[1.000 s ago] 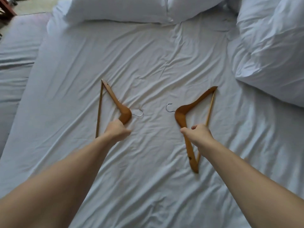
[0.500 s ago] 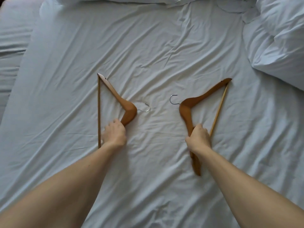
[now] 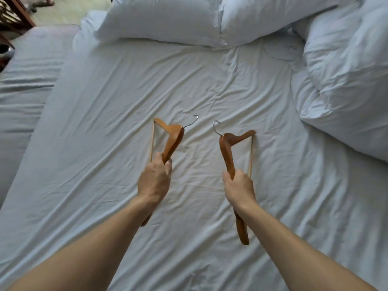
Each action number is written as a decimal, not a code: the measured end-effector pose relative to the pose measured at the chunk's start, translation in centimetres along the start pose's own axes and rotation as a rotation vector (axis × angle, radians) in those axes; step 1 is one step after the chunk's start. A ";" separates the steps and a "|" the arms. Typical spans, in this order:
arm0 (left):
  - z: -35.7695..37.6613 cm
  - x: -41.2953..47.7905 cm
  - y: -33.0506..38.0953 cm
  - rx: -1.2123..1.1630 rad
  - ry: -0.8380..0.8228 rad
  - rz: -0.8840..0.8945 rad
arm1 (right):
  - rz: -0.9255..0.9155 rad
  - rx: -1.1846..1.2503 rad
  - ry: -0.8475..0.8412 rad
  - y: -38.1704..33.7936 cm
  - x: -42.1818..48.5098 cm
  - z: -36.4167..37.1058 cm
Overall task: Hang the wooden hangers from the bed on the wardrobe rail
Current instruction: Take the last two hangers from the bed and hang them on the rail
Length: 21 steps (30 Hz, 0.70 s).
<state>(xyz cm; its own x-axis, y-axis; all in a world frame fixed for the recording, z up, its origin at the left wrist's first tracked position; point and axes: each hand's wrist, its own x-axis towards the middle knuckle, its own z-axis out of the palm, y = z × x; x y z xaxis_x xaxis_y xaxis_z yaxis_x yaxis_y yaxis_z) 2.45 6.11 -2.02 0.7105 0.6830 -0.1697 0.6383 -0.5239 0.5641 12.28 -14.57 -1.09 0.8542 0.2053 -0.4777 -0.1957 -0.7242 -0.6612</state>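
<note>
Two brown wooden hangers with metal hooks are held above the white bed sheet (image 3: 105,143). My left hand (image 3: 154,179) is closed around one arm of the left hanger (image 3: 173,139), whose hook points up and to the right. My right hand (image 3: 239,189) grips one arm of the right hanger (image 3: 227,152); its hook points up and left, and its lower end sticks out below my wrist. Both hangers are tilted off the sheet. No wardrobe rail is in view.
Two white pillows (image 3: 168,19) lie along the far side of the bed. A bunched white duvet (image 3: 346,70) fills the right side. A second bed (image 3: 25,80) adjoins on the left, with dark wooden furniture (image 3: 12,15) at the top left corner.
Both hands have closed on the hangers and raised them off the sheet, swinging them upright and closer together. The view has tilted up, showing the pillows again.
</note>
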 end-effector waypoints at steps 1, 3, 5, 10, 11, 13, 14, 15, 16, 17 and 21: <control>-1.2 -0.4 1.2 -0.083 -0.013 0.001 | -0.002 0.105 -0.036 -1.1 -0.7 -1.0; -3.8 -1.2 4.0 -0.244 -0.061 -0.004 | 0.017 0.336 -0.102 -3.4 -2.0 -3.4; -6.5 -2.0 7.1 -0.359 -0.093 -0.001 | 0.048 0.541 -0.160 -5.7 -3.6 -6.2; -15.0 -4.5 15.0 -0.499 -0.188 0.078 | 0.064 0.754 -0.204 -10.1 -9.5 -14.1; -16.8 -5.4 16.5 -0.490 -0.210 0.112 | 0.054 0.764 -0.198 -10.7 -11.1 -15.7; -19.9 -7.4 19.5 -0.471 -0.241 0.179 | 0.034 0.781 -0.172 -11.5 -14.3 -19.0; -21.2 -8.5 21.0 -0.465 -0.257 0.203 | 0.024 0.791 -0.151 -11.9 -16.0 -20.5; -22.4 -9.5 22.4 -0.461 -0.278 0.222 | 0.015 0.801 -0.128 -12.2 -17.5 -22.0; -23.4 -10.4 23.8 -0.463 -0.303 0.236 | 0.006 0.809 -0.104 -12.5 -19.1 -23.4; -24.2 -11.4 25.2 -0.471 -0.332 0.246 | -0.004 0.813 -0.079 -12.8 -20.7 -24.8; -26.8 -15.1 30.9 -0.450 -0.435 0.358 | -0.054 0.832 0.044 -13.6 -27.3 -29.9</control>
<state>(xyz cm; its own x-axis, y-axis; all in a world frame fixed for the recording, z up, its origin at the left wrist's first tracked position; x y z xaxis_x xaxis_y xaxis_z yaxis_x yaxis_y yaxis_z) 3.53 -6.73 39.60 0.9667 0.1948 -0.1659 0.2269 -0.3530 0.9077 5.96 -30.02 38.20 0.8871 0.1877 -0.4217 -0.4313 0.0116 -0.9021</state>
